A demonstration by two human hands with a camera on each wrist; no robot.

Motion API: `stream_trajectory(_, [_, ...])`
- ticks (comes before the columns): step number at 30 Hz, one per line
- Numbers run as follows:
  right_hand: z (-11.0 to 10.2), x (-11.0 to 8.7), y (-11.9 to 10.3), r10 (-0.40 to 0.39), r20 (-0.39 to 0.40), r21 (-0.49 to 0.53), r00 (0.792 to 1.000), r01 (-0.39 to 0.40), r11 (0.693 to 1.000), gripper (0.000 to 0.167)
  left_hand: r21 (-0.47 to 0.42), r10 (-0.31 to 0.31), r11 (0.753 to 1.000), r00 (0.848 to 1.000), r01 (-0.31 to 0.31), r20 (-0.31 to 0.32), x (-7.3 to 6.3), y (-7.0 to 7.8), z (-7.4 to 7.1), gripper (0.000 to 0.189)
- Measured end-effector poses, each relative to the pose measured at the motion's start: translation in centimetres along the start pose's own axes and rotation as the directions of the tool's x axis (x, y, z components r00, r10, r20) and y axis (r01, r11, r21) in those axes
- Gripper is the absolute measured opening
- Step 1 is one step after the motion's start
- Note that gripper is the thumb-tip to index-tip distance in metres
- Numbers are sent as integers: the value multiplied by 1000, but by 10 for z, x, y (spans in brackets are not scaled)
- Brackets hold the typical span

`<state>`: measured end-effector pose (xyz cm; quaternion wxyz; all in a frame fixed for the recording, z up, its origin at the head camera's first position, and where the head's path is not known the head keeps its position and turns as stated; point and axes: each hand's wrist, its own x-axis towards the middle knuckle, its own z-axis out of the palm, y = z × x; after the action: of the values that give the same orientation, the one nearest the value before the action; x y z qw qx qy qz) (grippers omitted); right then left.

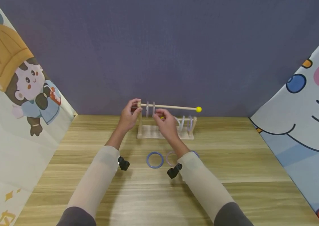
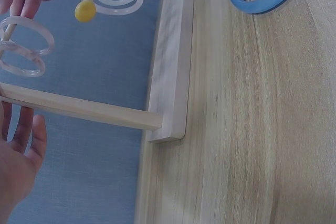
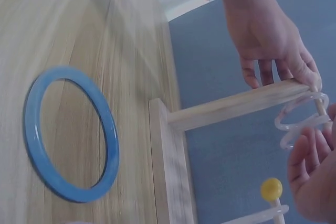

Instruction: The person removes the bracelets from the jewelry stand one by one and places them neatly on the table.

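Note:
A wooden stand carries two horizontal rods at different heights, each with a yellow ball end. My left hand grips the top of its left post, thumb on the near side. Two translucent pale rings hang on the upper rod near that post. With thumb and fingertips my right hand pinches the right-hand ring; the other ring hangs closer to the post. On the lower rod are more pale rings, partly hidden behind the right hand.
On the wooden table, a blue ring lies flat in front of the stand. A pale purple ring and another blue ring are partly covered by the right forearm. A dark wall panel rises behind the stand.

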<state>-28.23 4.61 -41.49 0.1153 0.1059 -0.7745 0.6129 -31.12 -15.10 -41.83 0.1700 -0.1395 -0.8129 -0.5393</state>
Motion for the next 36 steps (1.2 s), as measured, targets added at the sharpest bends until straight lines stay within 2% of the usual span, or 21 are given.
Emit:
stream_trajectory(7, [10,1,0,12,-31,19,999,-11,1000,25,-6,13,1000,1000,-13,-8,-1,1,1,40])
stream_trajectory(14, [12,3,0,-26,-81,0,996,26,1000,20,3,13,1000,1000,-13,3,-1,1,1,40])
stream_trajectory(20, [9,3,1,-42,-77,15,996,43,999,21,-2,8,1000,1000,-8,4,-1,1,0,40])
stream_trajectory(29, [6,4,3,-27,-78,35,997,30,999,19,-26,-20,999,1000,21,19,-2,2,0,45])
stream_trajectory(36, [0,4,2,-36,-89,30,995,39,999,20,-27,-2,1000,1000,2,10,-2,0,-1,42])
